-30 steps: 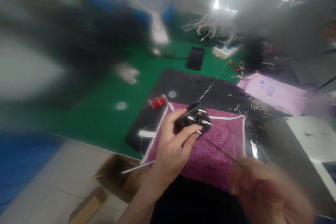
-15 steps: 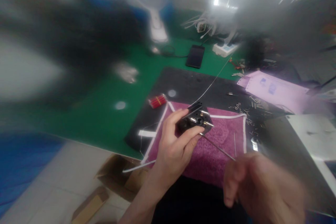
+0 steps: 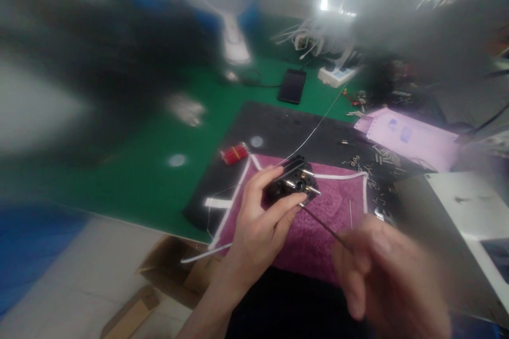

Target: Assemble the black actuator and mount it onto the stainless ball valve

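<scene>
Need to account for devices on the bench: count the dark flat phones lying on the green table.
1: a dark flat phone lies on the green table beyond the black mat, near the white cables. Blurred areas may hide others.

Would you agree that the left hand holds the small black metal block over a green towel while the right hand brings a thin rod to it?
Not quite: in the head view the towel is purple with white edging, not green. The left hand does hold the black metal block over it, and the right hand brings the thin rod.
</scene>
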A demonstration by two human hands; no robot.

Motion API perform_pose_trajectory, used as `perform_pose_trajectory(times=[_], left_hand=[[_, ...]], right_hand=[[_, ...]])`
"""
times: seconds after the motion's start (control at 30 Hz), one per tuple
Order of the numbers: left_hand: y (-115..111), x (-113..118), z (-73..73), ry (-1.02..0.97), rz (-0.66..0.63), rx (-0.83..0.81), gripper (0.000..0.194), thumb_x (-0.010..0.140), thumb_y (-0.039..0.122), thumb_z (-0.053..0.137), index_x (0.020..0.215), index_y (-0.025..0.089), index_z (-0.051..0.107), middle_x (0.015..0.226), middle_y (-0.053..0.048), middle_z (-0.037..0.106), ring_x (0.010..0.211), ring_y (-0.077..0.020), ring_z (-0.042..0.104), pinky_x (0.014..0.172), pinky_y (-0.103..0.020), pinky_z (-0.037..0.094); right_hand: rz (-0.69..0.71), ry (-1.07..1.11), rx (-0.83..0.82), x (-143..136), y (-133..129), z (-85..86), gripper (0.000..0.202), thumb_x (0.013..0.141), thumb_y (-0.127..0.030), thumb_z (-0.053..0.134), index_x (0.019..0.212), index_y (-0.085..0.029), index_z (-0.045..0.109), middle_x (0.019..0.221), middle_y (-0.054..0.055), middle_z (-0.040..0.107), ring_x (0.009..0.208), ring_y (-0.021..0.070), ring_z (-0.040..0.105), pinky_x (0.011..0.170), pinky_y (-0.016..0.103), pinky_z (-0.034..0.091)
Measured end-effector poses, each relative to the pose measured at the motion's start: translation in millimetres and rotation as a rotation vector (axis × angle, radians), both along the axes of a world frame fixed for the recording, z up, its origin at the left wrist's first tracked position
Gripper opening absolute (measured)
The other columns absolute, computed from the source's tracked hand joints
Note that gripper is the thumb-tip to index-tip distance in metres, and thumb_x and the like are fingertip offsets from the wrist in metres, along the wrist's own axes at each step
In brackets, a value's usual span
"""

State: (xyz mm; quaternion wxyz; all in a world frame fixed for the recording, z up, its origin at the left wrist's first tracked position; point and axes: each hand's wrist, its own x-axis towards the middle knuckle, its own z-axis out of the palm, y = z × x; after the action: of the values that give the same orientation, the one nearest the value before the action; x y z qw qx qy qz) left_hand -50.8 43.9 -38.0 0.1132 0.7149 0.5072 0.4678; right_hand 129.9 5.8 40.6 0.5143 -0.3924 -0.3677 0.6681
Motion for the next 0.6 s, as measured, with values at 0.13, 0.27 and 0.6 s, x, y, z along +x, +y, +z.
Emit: perform_pose_trajectory(times=[0.13,0.27,0.6], left_hand=[[1.4,0.5,-1.4,0.0,0.001,0.016,0.029,0.093,0.012,0.072,0.114,0.032,0.077,0.15,-0.006,0.049,0.141,-0.0275,0.05,0.119,-0.054,0.044],[1.1,0.9,-2.3,-0.01,0.008,0.024,0.028,0.093,0.012,0.073,0.113,0.031,0.077,0.15,-0.007,0.049,0.14,-0.0279,0.051,0.118,-0.053,0.045],[0.0,-2.9,-3.1,-0.087,-0.03,-0.028,0.023,0.093,0.009,0.072,0.108,0.027,0.074,0.15,-0.007,0.05,0.141,-0.0273,0.051,0.118,-0.052,0.047]], right_hand=[[0.204,0.371,-0.28,3.9,-0.2,3.6,0.018,0.097,-0.041,0.07,0.093,-0.023,0.07,0.075,0.004,0.073,0.055,0.012,0.066,0.043,0.015,0.038],[-0.114,0.009,-0.064,-6.9,-7.2,6.2,0.021,0.085,-0.029,0.088,0.089,-0.025,0.068,0.077,0.0,0.073,0.067,0.0124,0.07,0.055,0.015,0.047],[0.111,0.258,-0.262,-2.7,-7.1,5.7,0.017,0.093,-0.04,0.078,0.094,-0.024,0.071,0.079,0.003,0.073,0.058,0.011,0.066,0.043,0.013,0.034]])
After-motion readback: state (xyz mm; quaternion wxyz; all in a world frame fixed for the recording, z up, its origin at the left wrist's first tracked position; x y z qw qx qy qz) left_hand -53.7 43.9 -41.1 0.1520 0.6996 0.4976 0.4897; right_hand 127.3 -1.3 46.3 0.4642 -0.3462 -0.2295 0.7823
